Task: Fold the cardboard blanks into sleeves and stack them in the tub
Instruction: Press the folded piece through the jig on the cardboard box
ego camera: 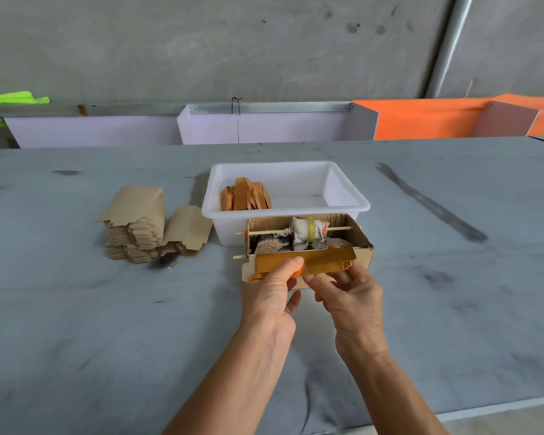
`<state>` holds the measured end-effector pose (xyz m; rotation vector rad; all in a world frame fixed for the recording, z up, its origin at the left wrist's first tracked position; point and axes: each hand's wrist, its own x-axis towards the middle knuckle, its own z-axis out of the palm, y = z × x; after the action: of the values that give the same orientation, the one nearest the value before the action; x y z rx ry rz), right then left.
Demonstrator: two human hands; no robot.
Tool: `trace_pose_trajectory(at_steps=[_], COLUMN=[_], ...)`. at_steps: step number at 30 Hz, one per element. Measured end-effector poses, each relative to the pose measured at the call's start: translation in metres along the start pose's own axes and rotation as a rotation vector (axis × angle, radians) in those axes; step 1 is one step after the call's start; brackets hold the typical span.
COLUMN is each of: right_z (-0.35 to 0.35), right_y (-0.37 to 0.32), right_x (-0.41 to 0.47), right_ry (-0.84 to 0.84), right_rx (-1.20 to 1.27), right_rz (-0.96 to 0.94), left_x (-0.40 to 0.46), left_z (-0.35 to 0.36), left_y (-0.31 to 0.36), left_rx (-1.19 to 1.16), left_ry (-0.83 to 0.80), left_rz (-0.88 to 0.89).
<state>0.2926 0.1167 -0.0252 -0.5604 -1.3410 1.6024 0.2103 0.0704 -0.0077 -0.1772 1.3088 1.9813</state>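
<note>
A shiny gold cardboard blank is held flat and level in front of a small open cardboard box. My left hand pinches its lower left part, thumb on top. My right hand holds its lower right edge from beneath with curled fingers. Behind the box stands a white plastic tub with several folded orange-brown sleeves leaning upright in its left end. A pile of flat brown blanks lies on the table to the left.
The box holds a cloth-wrapped roller on a thin wooden stick, with another stick across its front. The grey table ends at lilac and orange panels by a concrete wall. A green cloth hangs far left.
</note>
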Motion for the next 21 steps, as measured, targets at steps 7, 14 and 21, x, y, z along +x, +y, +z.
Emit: trace_pose_trajectory(at_steps=[7,14,21], right_z=[-0.001,0.004,0.013], right_y=[0.001,-0.003,-0.005], right_x=[-0.004,-0.007,-0.007], right_ry=[0.047,0.036,0.109], right_rx=[0.063,0.213,0.375], right_rz=[0.226,0.383,0.517], left_x=[0.0,0.003,0.001], left_z=[0.002,0.001,0.0], left_y=[-0.008,-0.007,-0.007], left_rx=[0.043,0.021,0.0], left_ry=[0.022,0.032,0.002], left_rz=[0.093,0.081,0.012])
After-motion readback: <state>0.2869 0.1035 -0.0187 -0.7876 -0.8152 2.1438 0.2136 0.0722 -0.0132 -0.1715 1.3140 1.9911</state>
